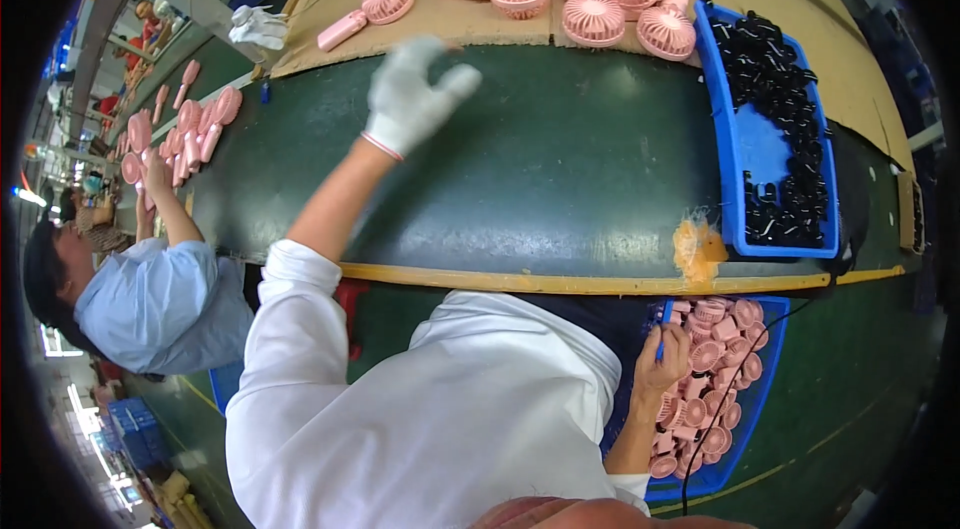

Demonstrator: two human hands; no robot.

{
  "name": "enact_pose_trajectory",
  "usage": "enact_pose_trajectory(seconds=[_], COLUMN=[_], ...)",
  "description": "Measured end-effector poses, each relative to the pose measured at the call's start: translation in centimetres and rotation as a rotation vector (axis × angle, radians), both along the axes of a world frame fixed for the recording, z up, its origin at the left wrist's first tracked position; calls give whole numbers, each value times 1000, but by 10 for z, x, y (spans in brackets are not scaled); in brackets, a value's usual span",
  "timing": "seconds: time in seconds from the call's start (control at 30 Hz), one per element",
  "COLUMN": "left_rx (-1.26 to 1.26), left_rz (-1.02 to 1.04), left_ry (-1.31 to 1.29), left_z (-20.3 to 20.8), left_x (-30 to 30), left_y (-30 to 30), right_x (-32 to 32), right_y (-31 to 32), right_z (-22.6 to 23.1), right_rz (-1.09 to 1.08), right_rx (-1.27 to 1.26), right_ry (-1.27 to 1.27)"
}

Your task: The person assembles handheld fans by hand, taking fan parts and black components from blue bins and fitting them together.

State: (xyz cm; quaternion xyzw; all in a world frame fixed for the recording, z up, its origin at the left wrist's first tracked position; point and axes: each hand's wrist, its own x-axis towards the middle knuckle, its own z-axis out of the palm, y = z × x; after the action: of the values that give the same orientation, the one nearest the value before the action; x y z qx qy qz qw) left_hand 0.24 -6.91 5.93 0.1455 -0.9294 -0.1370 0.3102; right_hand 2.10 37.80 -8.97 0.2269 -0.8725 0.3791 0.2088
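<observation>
My left hand (415,94), in a white glove, is over the green bench top (560,159) with its fingers apart and nothing in it. Closest to it is a pink handheld fan (368,15) lying on the cardboard (430,24) beyond. My bare right hand (664,361) is low beside my body, at the left side of a blue crate (768,384) full of small pink fans (705,357). Its fingers are closed around something blue; whether this is the crate's rim or a separate piece, I cannot make out.
More pink fans (600,14) are heaped on the cardboard. At right stands a blue tray (735,179) of small black parts (790,129). A black cord (735,384) crosses the crate. To the left, a person in light blue (165,299) handles pink fans (190,129). White gloves (258,27) lie far left.
</observation>
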Motion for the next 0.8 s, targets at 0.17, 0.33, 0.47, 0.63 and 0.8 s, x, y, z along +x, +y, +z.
enact_pose_trajectory(seconds=[0.17, 0.33, 0.47, 0.63, 0.8], left_rx=[-561, -542, -380, -302, -134], left_rz=[440, 364, 341, 336, -101], left_ry=[-358, -385, -444, -373, -448], left_z=[-23, -59, -41, -56, -26], left_x=[-20, -11, -29, -28, -8], left_y=[-171, -251, -218, -226, -143], right_x=[-50, -139, -197, -267, -304], right_y=[-50, -69, -54, -90, -133], right_z=[105, 144, 148, 143, 133], right_rz=[151, 31, -25, 17, -81], right_rx=[-19, -54, 185, 476, 519], right_ry=[367, 392, 188, 216, -65])
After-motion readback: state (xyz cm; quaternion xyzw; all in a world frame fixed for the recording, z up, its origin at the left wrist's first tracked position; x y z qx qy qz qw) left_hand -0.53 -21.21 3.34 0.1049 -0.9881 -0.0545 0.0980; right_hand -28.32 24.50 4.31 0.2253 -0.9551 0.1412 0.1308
